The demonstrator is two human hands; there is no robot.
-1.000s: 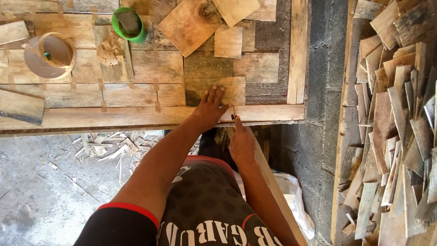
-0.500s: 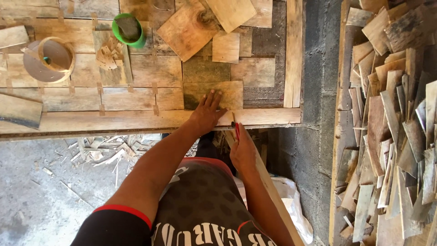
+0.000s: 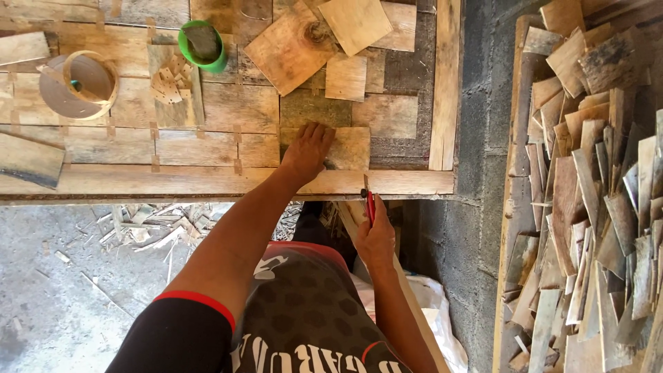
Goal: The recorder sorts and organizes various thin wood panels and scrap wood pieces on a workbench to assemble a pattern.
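Right now your left hand point(image 3: 307, 150) lies flat and open, fingers spread, pressing on a small rectangular wood piece point(image 3: 345, 148) that sits near the front edge of the tabletop point(image 3: 207, 183). Your right hand point(image 3: 376, 238) is lower, just below the tabletop's front edge, curled closed around a red-handled tool point(image 3: 370, 204) whose tip points up and reaches the front rail just beside the wood piece; what kind of tool it is you cannot tell from this view.

Further back on the tabletop, several loose square boards point(image 3: 297, 45) lie overlapping one another. To the left of them stands a green cup point(image 3: 202, 45), and just below it a heap of small wood chips point(image 3: 169, 81) rests on a flat board. Farther left sits a round roll of tape point(image 3: 77, 84). A long narrow strip point(image 3: 443, 83) runs along the tabletop's right side.

Off to your right, well apart from the tabletop, a big stack of wood scraps point(image 3: 587, 193) leans against a grey block wall point(image 3: 476, 138). Shavings point(image 3: 145, 221) litter the concrete floor point(image 3: 62, 290) under the tabletop's front edge.
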